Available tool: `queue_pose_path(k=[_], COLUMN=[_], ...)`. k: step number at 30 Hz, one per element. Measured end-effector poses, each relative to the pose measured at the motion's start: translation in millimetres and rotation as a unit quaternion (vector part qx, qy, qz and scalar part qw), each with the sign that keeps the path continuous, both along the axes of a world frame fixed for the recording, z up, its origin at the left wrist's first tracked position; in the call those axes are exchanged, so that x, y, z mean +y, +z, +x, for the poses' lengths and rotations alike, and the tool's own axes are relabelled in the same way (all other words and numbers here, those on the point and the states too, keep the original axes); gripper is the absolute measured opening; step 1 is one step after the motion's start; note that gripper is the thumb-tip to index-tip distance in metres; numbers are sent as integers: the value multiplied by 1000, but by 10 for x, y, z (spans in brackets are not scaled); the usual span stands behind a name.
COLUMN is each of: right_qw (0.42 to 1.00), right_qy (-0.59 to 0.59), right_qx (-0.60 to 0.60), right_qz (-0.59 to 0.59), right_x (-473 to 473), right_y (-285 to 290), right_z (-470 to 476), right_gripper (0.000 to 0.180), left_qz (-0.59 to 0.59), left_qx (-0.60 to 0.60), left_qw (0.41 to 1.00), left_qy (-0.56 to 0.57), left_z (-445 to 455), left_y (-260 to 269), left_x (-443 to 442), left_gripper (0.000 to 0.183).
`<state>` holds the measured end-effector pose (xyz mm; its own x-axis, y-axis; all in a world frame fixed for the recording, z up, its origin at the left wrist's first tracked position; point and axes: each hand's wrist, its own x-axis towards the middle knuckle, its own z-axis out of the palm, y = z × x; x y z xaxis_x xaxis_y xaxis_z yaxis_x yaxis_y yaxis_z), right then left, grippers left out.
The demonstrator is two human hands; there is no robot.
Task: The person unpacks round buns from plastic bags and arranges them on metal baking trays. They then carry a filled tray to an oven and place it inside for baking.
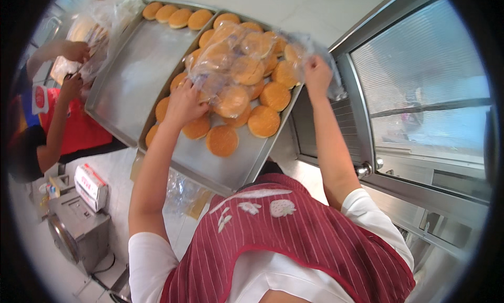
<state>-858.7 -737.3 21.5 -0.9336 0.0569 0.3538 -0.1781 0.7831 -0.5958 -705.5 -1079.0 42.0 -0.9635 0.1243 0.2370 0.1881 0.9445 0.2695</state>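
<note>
A metal baking tray (pixel 252 157) in front of me holds many round, golden-brown buns (pixel 222 140). On top of them lies a clear plastic bag (pixel 247 70) with several more buns inside. My left hand (pixel 186 105) grips the near left side of this bag, its fingertips partly hidden in the film. At the tray's far right corner, my right hand (pixel 318 72) is closed in a fist on clear plastic (pixel 332 72); whether that plastic is part of the same bag is hard to tell.
A second metal tray (pixel 138 78) adjoins on the left, with buns (pixel 180 18) along its far edge. Beyond it a co-worker's hands (pixel 75 70) work at a plastic bag (pixel 100 39). A metal-framed glass door (pixel 417 86) stands right. A metal machine (pixel 80 224) sits lower left.
</note>
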Motion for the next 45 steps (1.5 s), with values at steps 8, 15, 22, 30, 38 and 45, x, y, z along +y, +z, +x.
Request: queue_pose_path(k=[8,15,22,30,38,45], right_qw=[970,960,928,947,932,896], right_qy=[209,248,370,298,246,228], right_qx=[124,125,-15,109,-87,-125], right_qz=[-27,27,-49,59,-253,-359], right_x=[-1139,-1337,-1367,-1506,-1534,-1396], right_y=[664,499,399,96,25,-145], right_z=[-198,47,1342,1563,1339,1351], right_gripper=[30,27,32,37,14,16], left_qz=[171,80,60,-22,256,260], left_qx=[-118,-42,-80,-90,-43,-48], left_qw=[978,978,964,959,964,961], left_qy=[20,188,245,267,49,83], left_z=[791,1781,1927,1760,434,239], left_y=[472,-146,-368,-82,-261,-182], left_x=[-183,9,304,122,296,647], left_gripper=[61,77,86,66,38,73])
